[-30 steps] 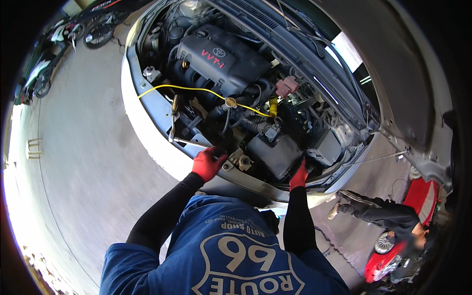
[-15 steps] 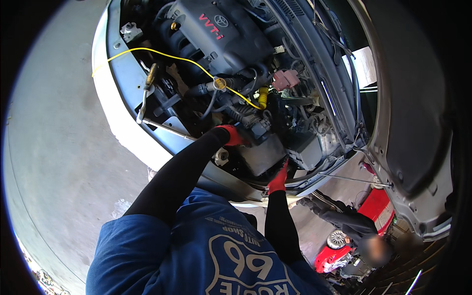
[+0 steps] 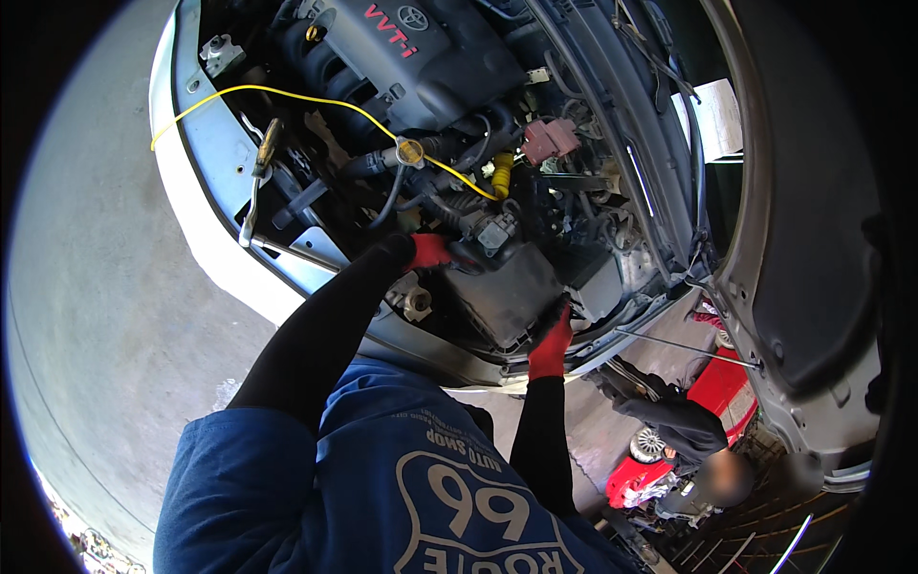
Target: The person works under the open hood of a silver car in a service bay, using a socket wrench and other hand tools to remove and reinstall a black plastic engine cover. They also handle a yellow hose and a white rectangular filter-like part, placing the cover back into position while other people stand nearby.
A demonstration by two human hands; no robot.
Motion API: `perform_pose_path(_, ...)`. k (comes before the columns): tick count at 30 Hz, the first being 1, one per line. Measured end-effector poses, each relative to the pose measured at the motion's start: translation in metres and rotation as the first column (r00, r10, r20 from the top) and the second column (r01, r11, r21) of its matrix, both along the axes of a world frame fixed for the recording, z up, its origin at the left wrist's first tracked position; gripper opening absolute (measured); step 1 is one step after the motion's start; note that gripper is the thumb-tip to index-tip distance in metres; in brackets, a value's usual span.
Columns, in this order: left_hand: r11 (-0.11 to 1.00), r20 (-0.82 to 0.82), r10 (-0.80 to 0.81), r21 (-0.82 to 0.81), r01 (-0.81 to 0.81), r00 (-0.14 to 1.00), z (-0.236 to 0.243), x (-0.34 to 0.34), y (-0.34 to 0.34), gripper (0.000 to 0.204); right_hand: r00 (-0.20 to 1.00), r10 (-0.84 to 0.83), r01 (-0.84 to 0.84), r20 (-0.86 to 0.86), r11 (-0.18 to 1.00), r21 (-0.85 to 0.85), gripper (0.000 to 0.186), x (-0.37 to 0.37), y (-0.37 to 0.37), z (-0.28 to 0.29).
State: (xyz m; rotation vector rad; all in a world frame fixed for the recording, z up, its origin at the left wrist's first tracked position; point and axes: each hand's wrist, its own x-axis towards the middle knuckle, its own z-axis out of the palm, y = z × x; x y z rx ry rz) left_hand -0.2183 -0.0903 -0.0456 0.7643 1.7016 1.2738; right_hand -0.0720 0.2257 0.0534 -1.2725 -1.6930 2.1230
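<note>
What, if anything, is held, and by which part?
Black box: left hand at its left side, right hand at its right. Whether actually gripped, can't tell.

Open engine bay (image 3: 654, 254), black box (image 3: 507, 292) inside, yellow cord (image 3: 287, 92) and metal ratchet (image 3: 267, 155) across its front panel (image 3: 215, 143)

Black plastic engine cover (image 3: 449, 81): red lettering (image 3: 390, 31), silver oval emblem (image 3: 413, 18) just right of it. Well below cover, blue cloth T-shirt (image 3: 349, 497): pale upside-down lettering (image 3: 467, 455), large numerals (image 3: 483, 502) in shield outline.
</note>
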Motion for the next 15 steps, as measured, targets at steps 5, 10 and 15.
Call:
perform_pose_path(5, 0.901, 0.174, 0.217, -0.414, -0.129, 0.96, 0.093, 0.001, 0.01, 0.09, 0.991, -0.064, 0.047, 0.118, 0.988, 0.145, 0.046, -0.012, 0.004, 0.005)
perform_pose_path(10, 0.924, -0.012, 0.163, -0.348, -0.157, 0.987, 0.058, 0.016, 0.022, 0.089, 0.998, -0.005, 0.023, -0.062, 0.954, 0.3, 0.043, -0.045, 0.01, 0.016)
perform_pose_path(15, 0.939, -0.518, -0.322, -0.283, 0.196, 0.793, 0.01, 0.021, 0.032, 0.085, 0.992, -0.071, -0.001, 0.107, 0.83, 0.558, 0.041, -0.061, -0.007, 0.053)
